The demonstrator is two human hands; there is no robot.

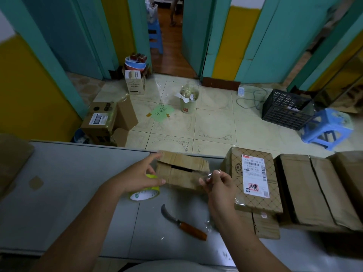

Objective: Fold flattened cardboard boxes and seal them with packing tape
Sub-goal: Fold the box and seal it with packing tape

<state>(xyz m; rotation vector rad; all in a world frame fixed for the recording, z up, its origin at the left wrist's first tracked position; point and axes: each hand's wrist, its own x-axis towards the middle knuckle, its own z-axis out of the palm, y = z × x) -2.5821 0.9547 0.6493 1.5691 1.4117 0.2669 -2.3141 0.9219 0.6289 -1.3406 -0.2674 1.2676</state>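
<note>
Tape (pixel 213 173) blurry in right hand (pixel 220 185); roll (pixel 145 194) half under left hand (pixel 137 176).

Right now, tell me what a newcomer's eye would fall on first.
The cardboard box mid-frame draws the eye: the left hand touches its left end, the right hand pinches clear tape at its right end. Nearer lie a yellow tape roll under the left hand and a curved knife; a white-labelled parcel sits to the right.
</note>
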